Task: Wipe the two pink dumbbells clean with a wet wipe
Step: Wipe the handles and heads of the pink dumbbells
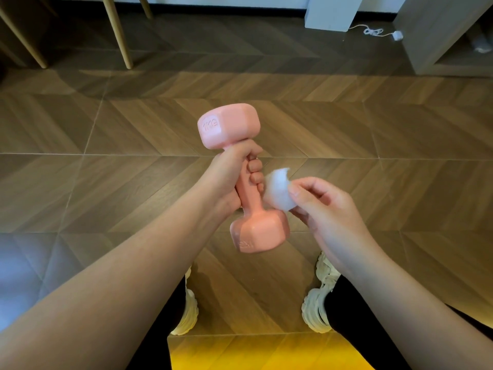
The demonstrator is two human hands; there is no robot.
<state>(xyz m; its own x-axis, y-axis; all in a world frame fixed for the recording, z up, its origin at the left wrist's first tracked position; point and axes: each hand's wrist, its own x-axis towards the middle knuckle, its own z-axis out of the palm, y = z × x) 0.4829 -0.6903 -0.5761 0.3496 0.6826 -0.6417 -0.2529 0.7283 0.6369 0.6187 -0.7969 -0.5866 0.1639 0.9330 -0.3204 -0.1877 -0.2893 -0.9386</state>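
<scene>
One pink dumbbell [229,126] marked 1KG is held up above the floor, tilted with its marked head away from me. My left hand [229,177] grips its handle, fingers curled round it. My right hand [322,206] pinches a crumpled white wet wipe [277,190] just to the right of the handle, close to the lower head. I cannot tell whether the wipe touches the dumbbell. A second pink dumbbell is nowhere in view.
Wooden herringbone floor [346,129] lies below. My white shoes [317,303] and dark trouser legs are at the bottom. Wooden chair legs [117,30] stand at the back left, a grey cabinet [440,36] and a white cable [378,32] at the back right.
</scene>
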